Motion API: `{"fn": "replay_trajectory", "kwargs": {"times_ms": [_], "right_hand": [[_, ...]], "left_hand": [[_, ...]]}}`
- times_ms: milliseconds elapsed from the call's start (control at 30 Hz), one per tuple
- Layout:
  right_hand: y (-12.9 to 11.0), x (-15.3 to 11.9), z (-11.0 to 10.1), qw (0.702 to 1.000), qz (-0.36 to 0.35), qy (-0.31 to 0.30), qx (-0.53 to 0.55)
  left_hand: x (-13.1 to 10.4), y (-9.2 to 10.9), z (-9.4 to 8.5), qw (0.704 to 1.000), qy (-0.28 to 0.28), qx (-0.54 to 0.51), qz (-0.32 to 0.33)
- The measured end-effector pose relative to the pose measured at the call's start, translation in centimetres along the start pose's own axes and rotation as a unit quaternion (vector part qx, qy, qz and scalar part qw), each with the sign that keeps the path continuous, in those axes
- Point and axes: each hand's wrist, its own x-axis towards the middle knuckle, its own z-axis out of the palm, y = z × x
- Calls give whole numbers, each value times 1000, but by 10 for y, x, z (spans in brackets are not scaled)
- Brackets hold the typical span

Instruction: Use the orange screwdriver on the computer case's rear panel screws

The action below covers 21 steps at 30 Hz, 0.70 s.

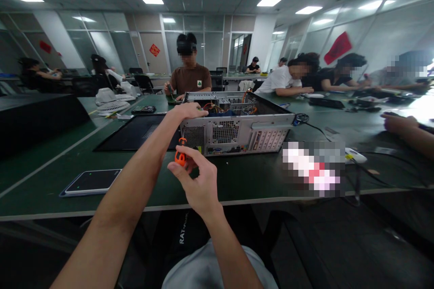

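A silver desktop computer case (237,119) lies on its side in front of me, its top open with wires and parts showing inside. My left hand (190,110) grips the near left corner of its rim, the fingertips partly hidden. Lower and closer to me, my right hand (200,174) pinches a short orange-and-black screwdriver (181,157) upright between thumb and fingers. The screwdriver is apart from the case's rear panel, and its tip is hard to make out.
A black side panel (135,133) lies left of the case. Nearer is a phone-like slab (93,181). Cables and a white power strip (356,156) lie on the right, beside a pixelated patch. A person (190,74) works across the green table (244,180); others sit right.
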Motion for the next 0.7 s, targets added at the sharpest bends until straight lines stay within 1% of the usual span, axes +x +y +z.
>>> {"fn": "replay_trajectory", "kwargs": {"times_ms": [100, 200, 267, 367, 400, 433, 467, 500, 567, 600, 633, 667, 700], "right_hand": [[3, 2, 2, 997, 38, 28, 64], [3, 4, 1, 984, 90, 67, 139], [1, 5, -4, 975, 115, 79, 173], [-2, 8, -23, 974, 117, 56, 185], [-3, 9, -32, 975, 108, 64, 184], [-3, 11, -42, 976, 91, 84, 180], [-3, 13, -53, 976, 72, 113, 170], [-2, 15, -64, 974, 53, 154, 157], [2, 20, -87, 958, 27, 251, 133], [4, 22, -98, 945, 20, 300, 130], [7, 25, -109, 929, 17, 344, 133], [11, 26, -118, 913, 15, 383, 137], [14, 28, -127, 903, 17, 405, 142]], "left_hand": [[4, -1, 2, 1000, 2, -2, 3], [7, -3, 4, 1000, 7, -5, 2], [9, -5, 6, 1000, 16, -11, 5], [8, -9, 7, 997, 53, -48, 31], [6, -11, 8, 993, 82, -68, 41], [4, -11, 8, 987, 125, -85, 53], [-1, -11, 8, 976, 182, -98, 65], [-6, -10, 9, 959, 256, -101, 75], [-20, -5, 12, 902, 408, -81, 112], [-29, 0, 16, 875, 459, -74, 134], [-38, 5, 22, 857, 484, -66, 163], [-47, 11, 29, 848, 489, -58, 199], [-56, 17, 37, 844, 476, -50, 240]]}}
